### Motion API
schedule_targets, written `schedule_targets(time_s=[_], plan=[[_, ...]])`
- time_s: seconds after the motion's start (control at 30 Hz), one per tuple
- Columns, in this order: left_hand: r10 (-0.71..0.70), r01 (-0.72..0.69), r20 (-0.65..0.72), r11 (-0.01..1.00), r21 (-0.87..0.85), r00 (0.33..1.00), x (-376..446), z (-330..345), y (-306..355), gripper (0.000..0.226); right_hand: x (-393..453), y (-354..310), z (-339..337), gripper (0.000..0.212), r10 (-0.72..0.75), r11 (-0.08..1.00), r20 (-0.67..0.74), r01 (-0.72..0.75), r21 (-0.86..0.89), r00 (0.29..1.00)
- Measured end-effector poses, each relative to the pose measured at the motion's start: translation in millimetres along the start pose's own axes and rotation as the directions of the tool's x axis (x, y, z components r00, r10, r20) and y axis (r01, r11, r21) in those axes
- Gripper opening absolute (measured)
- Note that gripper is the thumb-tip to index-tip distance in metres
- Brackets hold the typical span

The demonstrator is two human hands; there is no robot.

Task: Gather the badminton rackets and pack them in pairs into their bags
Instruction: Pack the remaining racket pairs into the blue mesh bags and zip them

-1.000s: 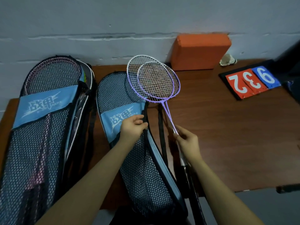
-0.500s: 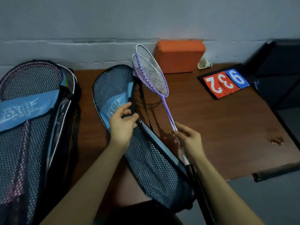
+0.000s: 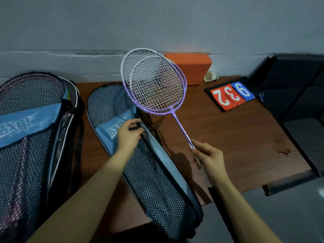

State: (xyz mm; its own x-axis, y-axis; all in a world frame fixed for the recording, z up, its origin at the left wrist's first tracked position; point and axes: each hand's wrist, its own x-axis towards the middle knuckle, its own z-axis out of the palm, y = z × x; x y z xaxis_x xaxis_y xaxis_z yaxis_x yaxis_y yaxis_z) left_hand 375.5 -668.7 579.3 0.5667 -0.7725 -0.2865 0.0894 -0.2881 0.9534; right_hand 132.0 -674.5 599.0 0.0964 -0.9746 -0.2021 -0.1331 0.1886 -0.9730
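My right hand (image 3: pixel 209 159) grips two purple rackets (image 3: pixel 154 85) raised above the mesh bag (image 3: pixel 154 181); my left hand (image 3: pixel 128 135) pinches that bag's open edge.

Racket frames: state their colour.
Racket frames: purple fading to white at the top, head view.

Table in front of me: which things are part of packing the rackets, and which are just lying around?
Part of the job:
- purple rackets, held in the right hand
- open mesh bag, held by the left hand
- packed bag at left

Lying about:
- orange block
- shuttlecock
- number cards
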Motion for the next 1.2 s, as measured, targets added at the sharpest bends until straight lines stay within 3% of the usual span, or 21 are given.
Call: schedule_targets(time_s=[0.13, 0.33, 0.6, 0.73, 1.03, 1.2], plan=[[-0.045, 0.034, -0.071, 0.988, -0.151, 0.996, 3, -2, -1, 0.033, -6, 3, -3, 0.029, -0.014, 0.999, -0.013, 0.013, -0.042, 1.0], [-0.07, 0.055, -0.088, 0.986, -0.158, 0.994, 3, 9, 7, 0.04, -8, 10, -16, 0.028, 0.026, 0.999, -0.044, -0.025, 0.027, 0.999], [-0.053, 0.055, -0.063, 0.998, 0.032, 0.997, -13, 42, 5, 0.05, 16, 28, -52, 0.031, 0.168, 0.981, 0.053, -0.172, 0.094, 0.984], [-0.092, 0.097, -0.1, 0.994, 0.048, 0.991, -12, 56, -4, 0.051, 23, 36, -81, 0.028, 0.224, 0.959, 0.1, -0.237, 0.156, 0.97], [-0.248, 0.18, -0.178, 0.926, -0.332, 0.952, 4, 97, -9, 0.051, 37, 48, -123, 0.026, 0.318, 0.935, 0.214, -0.343, 0.089, 0.923], [-0.274, 0.152, -0.306, 0.917, -0.368, 0.912, 5, 108, -16, 0.052, 43, 56, -145, 0.024, 0.271, 0.962, 0.197, -0.274, -0.013, 0.942]])
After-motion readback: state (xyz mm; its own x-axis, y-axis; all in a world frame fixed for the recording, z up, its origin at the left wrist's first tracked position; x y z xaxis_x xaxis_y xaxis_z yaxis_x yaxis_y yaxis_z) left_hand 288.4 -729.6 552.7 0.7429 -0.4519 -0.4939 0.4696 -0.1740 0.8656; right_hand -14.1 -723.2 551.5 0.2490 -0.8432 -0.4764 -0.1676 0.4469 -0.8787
